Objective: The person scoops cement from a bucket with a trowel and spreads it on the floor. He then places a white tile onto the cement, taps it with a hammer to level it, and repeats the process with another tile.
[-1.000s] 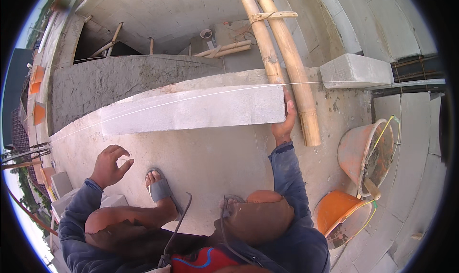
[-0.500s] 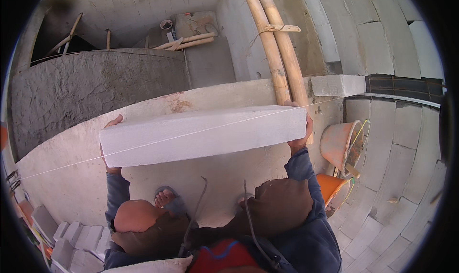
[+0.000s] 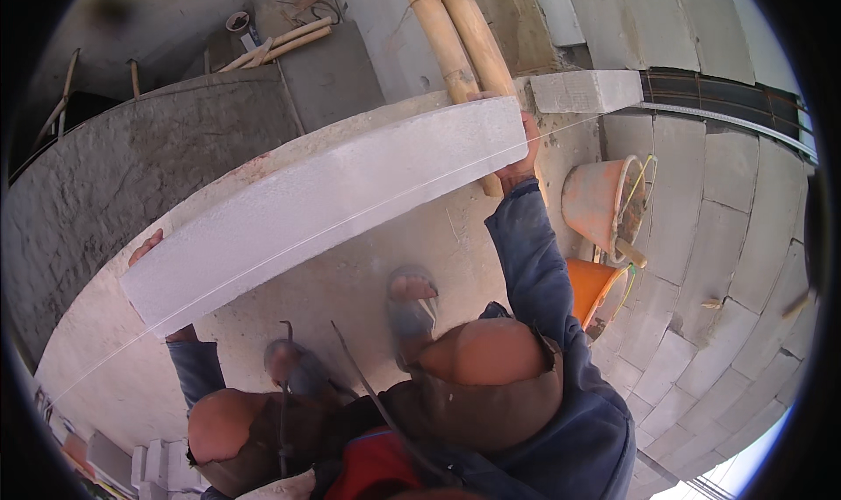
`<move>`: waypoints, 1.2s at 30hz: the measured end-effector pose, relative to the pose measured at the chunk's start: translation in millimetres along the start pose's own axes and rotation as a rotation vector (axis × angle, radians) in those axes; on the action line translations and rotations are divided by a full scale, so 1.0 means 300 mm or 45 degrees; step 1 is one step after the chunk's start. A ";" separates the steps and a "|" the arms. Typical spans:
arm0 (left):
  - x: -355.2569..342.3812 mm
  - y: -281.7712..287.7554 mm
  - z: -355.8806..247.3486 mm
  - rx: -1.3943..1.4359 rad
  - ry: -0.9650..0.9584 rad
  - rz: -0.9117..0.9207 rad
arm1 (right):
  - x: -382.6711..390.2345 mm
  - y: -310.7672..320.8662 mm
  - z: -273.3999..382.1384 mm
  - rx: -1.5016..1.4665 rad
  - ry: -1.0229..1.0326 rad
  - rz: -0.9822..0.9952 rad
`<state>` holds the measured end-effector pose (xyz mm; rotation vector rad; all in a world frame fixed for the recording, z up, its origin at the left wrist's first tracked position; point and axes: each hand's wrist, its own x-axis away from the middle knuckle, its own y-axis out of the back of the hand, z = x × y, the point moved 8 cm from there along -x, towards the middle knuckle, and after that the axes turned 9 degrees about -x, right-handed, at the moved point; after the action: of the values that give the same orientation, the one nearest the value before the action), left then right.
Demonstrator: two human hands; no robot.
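A long white lightweight concrete block [image 3: 333,206] is held crosswise in front of me, slanting from lower left to upper right. My left hand [image 3: 145,247] is closed round its left end; fingertips show over the far edge, while the palm is hidden. At the opposite end, my right hand [image 3: 526,154] grips the end face, with fingers reaching over the far edge near bamboo poles [image 3: 447,35]. A thin white string [image 3: 96,365] runs across the view and passes in front of the block's near face.
A short block [image 3: 574,92] lies beyond my right hand. Two orange buckets [image 3: 591,204] stand to the right, beside a block wall [image 3: 679,228]. Rough grey mortar [image 3: 158,154] covers a surface at the far left. More blocks [image 3: 158,465] are stacked at lower left.
The block has swung to a steeper slant, its left end leftward and nearer, its right end farther away. Both hands kept hold. My feet have shifted, and the view has turned somewhat.
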<state>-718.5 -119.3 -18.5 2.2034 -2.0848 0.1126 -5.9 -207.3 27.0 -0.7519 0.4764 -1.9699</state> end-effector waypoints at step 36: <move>-0.003 -0.098 0.022 0.187 0.223 -0.277 | -0.060 -0.112 -0.018 -0.188 -0.022 0.042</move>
<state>-689.3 -117.8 -25.8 2.3891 -1.7876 0.4357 -24.2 -175.2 37.6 -0.8470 0.6253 -1.9118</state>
